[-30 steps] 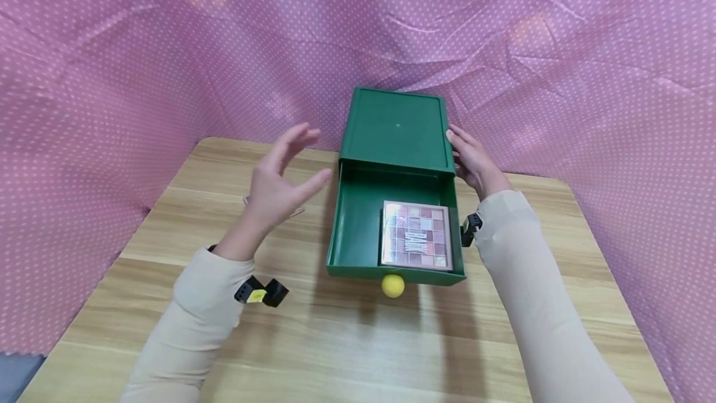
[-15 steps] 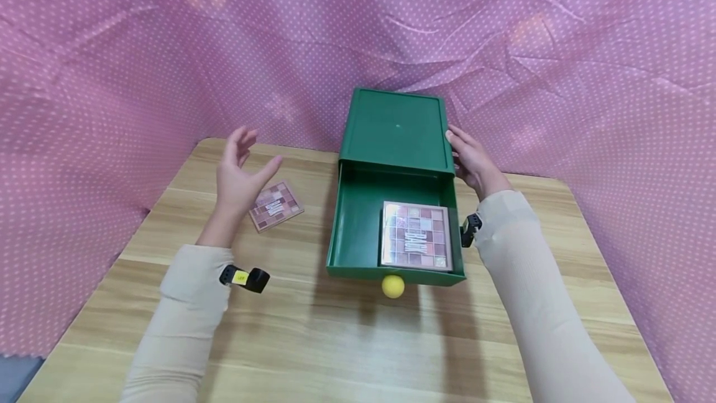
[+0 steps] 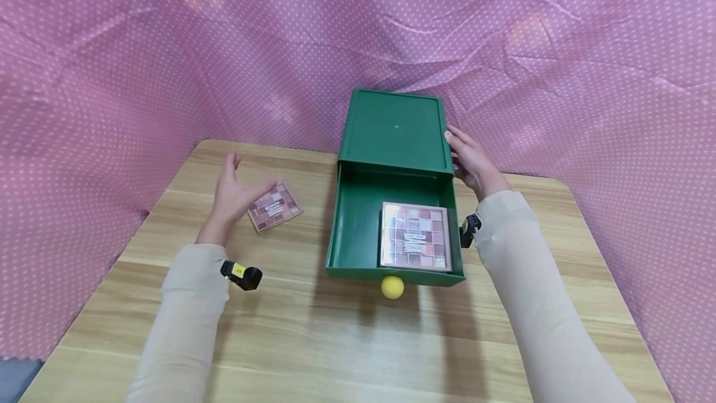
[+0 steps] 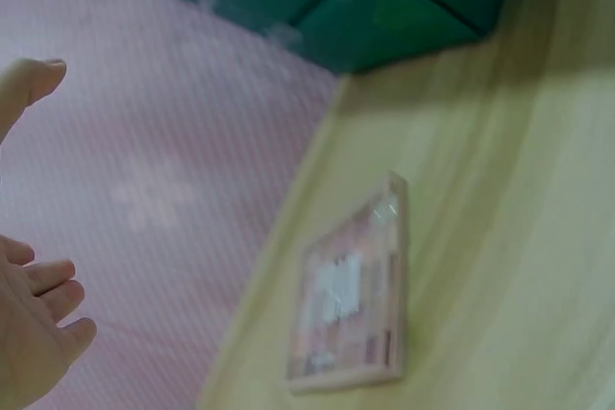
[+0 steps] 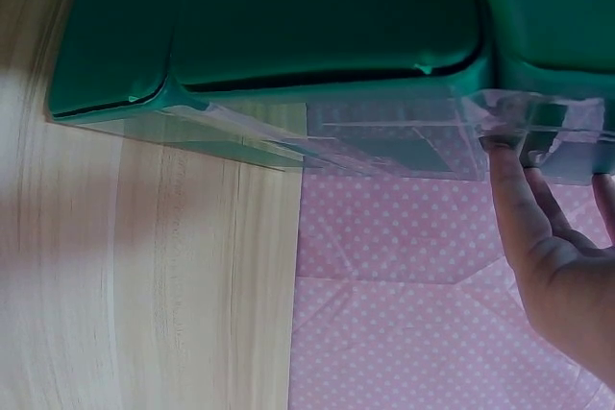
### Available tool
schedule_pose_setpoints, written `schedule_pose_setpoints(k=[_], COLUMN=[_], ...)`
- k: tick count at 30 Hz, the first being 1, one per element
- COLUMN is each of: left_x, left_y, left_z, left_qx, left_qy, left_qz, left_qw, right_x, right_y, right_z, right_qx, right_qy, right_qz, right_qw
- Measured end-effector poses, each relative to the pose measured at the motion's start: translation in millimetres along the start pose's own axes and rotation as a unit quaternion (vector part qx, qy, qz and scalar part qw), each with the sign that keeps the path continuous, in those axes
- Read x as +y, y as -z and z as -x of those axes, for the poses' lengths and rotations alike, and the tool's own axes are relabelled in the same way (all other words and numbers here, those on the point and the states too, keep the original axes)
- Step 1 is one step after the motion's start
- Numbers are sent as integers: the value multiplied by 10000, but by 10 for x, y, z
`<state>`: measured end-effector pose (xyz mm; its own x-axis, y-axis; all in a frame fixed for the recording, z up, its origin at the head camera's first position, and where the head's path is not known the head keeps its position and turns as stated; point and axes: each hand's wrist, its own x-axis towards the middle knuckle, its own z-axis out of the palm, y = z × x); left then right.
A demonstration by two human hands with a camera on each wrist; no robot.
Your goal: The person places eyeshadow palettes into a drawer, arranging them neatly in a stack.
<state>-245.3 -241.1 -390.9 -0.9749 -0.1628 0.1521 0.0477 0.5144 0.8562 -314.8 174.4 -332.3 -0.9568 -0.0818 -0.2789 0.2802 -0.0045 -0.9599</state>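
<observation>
A flat pink eyeshadow palette (image 3: 278,209) lies on the wooden table, left of a green drawer box (image 3: 394,132). My left hand (image 3: 229,199) hovers by its left side, thumb spread from the fingers, holding nothing. In the left wrist view that palette (image 4: 348,300) is blurred and apart from the fingers. The box's drawer (image 3: 358,229) is pulled out, and a second, similar palette (image 3: 416,238) lies in its right half. With extended fingers, my right hand (image 3: 474,163) touches the box's right side; the right wrist view shows the fingertips (image 5: 502,156) against taped plastic there.
A yellow ball knob (image 3: 393,287) sticks out from the drawer front. Pink dotted cloth (image 3: 268,48) hangs behind the table and along both sides. Bare wood (image 3: 347,353) shows in front of the drawer.
My left hand has moved left and then lower, from beside the box to the palette on the table, uncovering most of that palette. The right hand and drawer stay put.
</observation>
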Motion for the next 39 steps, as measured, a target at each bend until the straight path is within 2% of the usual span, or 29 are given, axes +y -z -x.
schedule_pose_setpoints(k=[4,11,17,23,26,32,39], left_x=[-163,-395,-532,-657,-720,-727,-699], left_y=[-36,-136,-235,-360,-402,-384,-350], left_z=[-35,-55,-79,-100,-126,-197,-274], left_qx=[-98,-476,-630,-685,-763,-1124,-1644], left_qy=[142,428,531,433,507,853,967], left_qz=[-285,-728,-1357,-1790,-1924,-1992,-2238], left_qw=[9994,9953,9873,9805,9770,9697,9558], right_x=[-4,-25,-41,-57,-69,-81,-105], right_y=[-3,16,53,87,85,65,65], right_z=[-7,-32,-91,-152,-173,-202,-240], right_qx=[15,-14,-61,-95,-76,-10,9], right_qy=[-22,-50,-16,-8,-37,-98,-100], right_qz=[-7,-27,-68,-95,-85,24,54], right_qw=[10000,10000,10000,9999,9999,9999,9999])
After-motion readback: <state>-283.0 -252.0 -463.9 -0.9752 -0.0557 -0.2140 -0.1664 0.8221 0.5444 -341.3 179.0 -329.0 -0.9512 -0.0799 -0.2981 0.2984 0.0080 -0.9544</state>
